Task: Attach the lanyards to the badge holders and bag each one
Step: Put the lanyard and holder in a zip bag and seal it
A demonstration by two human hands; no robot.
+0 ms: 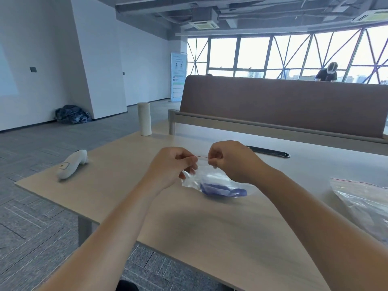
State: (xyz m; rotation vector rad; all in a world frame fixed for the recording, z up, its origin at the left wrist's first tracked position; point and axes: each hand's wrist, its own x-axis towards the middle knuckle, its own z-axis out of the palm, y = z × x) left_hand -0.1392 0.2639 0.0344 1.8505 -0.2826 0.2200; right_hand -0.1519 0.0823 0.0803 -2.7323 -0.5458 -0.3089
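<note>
1. My forearms (109, 234), bare, reaching forward over the near edge of the light wooden table (210, 238).
2. Heap of clear zip bags (361, 198) at the table's right edge, well apart from my hands. Contents cannot be told.
3. Clear zip bag (194, 177), in hand. Its lower end rests on the table towards me and its mouth is raised.
   - Contents: a blue lanyard (222, 190) bunched at the bottom. A pale clear sheet (213, 177) lies above it; I judge it the badge holder, though it is faint.
4. Red seal strip (201, 156) along the bag's mouth. Its long axis runs left to right, stretched between my two hands.
5. Left hand (170, 166): fingers curled, pinching the strip's left end.
6. Right hand (231, 160): fingers curled, pinching the strip's right end. Neither hand is nearer the strip than the other. I judge that closing it calls for pressing sideways along that line.
7. White handheld controller (72, 164), lying at the far-left corner.
8. Black cable slot (268, 152), just behind my right hand.
9. White flask (144, 118), upright at the far edge.
10. Brown desk divider (283, 101), with a person (327, 73) beyond it.
11. Dark bundle (72, 117) on the floor by the wall.
</note>
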